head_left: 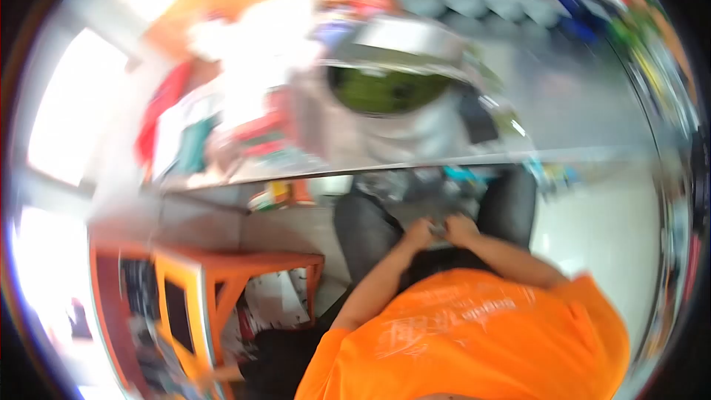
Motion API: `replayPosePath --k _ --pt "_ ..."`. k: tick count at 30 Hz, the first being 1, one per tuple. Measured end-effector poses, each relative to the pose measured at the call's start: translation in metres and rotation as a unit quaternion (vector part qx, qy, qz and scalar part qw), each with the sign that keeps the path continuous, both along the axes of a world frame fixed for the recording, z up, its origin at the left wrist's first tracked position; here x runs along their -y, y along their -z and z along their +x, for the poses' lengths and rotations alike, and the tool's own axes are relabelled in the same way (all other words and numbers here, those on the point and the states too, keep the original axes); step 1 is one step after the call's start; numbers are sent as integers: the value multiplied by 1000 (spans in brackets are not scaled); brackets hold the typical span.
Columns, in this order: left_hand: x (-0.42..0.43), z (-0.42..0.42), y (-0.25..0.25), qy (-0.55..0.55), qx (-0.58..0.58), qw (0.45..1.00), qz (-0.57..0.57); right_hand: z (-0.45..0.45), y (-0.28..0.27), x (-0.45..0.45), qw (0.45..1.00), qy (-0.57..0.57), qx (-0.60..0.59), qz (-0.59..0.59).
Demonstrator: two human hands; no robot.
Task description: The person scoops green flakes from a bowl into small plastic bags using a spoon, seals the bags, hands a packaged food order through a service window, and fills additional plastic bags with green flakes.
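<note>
My left hand [420,233] and my right hand [462,230] are close together in front of my lap, between my knees. The fingers of both look curled closed. A small greyish thing [438,230] shows between them, too blurred to name. On the table edge beyond my knees stands a large whitish rounded object [407,130] with a dark green oval face [389,90], apart from my hands.
The grey table [570,96] runs across in front of me. Bags and packets [270,122] crowd its left side, and grey bins [474,1] line the back. An orange stool-like frame [222,263] with papers stands at lower left. Motion smears the view.
</note>
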State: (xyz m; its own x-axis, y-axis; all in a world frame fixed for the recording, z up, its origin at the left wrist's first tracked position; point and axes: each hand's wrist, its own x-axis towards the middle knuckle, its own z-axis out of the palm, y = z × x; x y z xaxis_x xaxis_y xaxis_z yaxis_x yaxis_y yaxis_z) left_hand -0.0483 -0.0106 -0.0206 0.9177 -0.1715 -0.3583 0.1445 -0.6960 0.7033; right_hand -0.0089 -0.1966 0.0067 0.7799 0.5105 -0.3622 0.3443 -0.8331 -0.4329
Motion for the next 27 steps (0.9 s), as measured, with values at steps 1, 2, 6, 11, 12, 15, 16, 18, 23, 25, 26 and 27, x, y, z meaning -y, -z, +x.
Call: replayPosePath --k 1,2,6,11,12,15,16,18,23,25,26,27 --pt "1 -4 0 -17 16 999 -21 -5 -2 -1 1000 -8 -2 27" --pt "4 1 -18 -36 -61 996 -60 -2 -9 -3 999 -38 -9 3" --pt "-4 9 -20 -8 -12 1000 14 3 6 0 998 35 21 48" --pt "-18 28 -21 -51 74 991 -97 26 25 25 935 203 -198 214" --pt "-17 30 -28 -40 108 988 -101 31 26 30 908 223 -239 261" --pt "1 37 -60 29 203 978 -46 39 27 36 835 256 -329 360" --pt "8 38 -64 56 234 971 -16 39 27 35 828 250 -343 366" --pt "15 37 -51 75 251 965 -5 39 28 31 825 235 -354 373" --pt "13 35 -33 80 244 967 10 40 28 24 818 229 -378 368" --pt "14 33 -36 63 238 969 -2 41 22 23 826 227 -369 362" --pt "15 32 -38 59 243 968 -4 41 19 24 829 227 -363 359" --pt "16 32 -40 55 248 967 -7 42 16 25 835 224 -358 354"
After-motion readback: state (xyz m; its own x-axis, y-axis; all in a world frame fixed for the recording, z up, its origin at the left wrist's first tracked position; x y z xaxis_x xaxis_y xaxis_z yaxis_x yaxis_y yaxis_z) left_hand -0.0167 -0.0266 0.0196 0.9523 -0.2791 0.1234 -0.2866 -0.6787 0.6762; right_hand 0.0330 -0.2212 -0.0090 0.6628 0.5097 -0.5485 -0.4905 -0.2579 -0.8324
